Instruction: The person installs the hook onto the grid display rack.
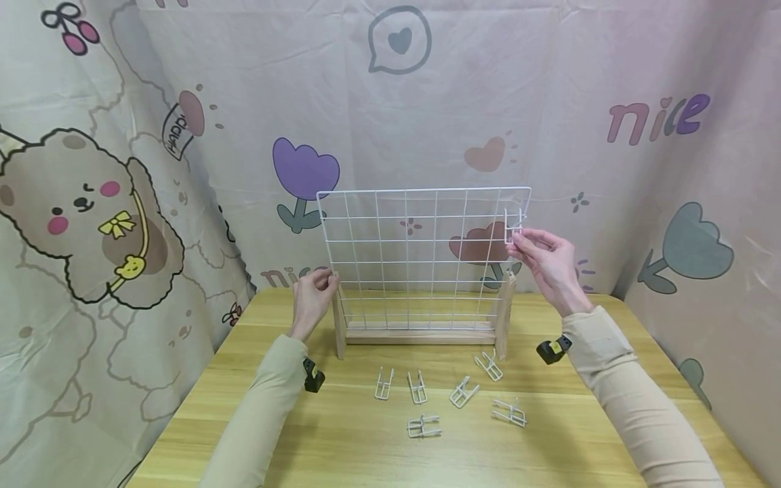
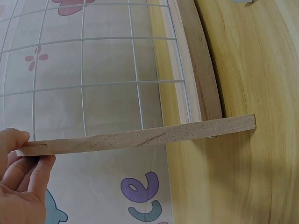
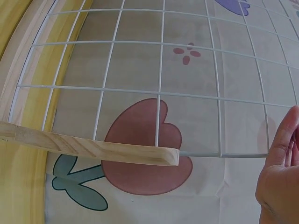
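A white wire grid panel (image 1: 417, 251) stands upright in a wooden stand (image 1: 421, 337) on the table. My left hand (image 1: 314, 298) pinches the top of the stand's left wooden post (image 2: 135, 138), thumb on one side and fingers on the other. At the grid's upper right, my right hand (image 1: 546, 261) pinches a white wire hook (image 1: 511, 227) against the grid. In the right wrist view the right hand (image 3: 282, 172) shows only at the right edge, and the hook is hidden there.
Several more white wire hooks (image 1: 417, 388) lie scattered on the wooden table (image 1: 354, 447) in front of the stand. The right wooden post (image 3: 93, 145) holds the grid's other side. A printed curtain (image 1: 390, 122) hangs close behind and at both sides.
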A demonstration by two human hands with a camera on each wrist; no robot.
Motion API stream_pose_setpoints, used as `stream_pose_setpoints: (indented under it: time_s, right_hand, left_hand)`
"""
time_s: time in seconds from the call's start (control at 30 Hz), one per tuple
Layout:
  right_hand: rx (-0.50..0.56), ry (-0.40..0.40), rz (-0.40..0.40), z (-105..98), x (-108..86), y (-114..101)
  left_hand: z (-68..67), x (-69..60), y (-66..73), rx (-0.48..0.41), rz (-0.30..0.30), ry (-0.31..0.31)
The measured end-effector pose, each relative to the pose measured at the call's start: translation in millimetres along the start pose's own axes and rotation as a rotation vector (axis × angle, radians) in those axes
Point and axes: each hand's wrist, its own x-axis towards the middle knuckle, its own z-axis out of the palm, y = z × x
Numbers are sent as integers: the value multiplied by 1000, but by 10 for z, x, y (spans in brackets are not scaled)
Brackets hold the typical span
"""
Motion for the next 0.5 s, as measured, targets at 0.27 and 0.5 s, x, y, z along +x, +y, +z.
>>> stream_pose_setpoints:
  time_s: [0.27,0.5]
  right_hand:
    - [0,-4,-1,-8,0,19]
    - [-2,-5,5,-17,0,32]
  left_hand:
    - [-1,1,9,-1,-10,-1]
    - [-12,-9,23,-5,-11,-1]
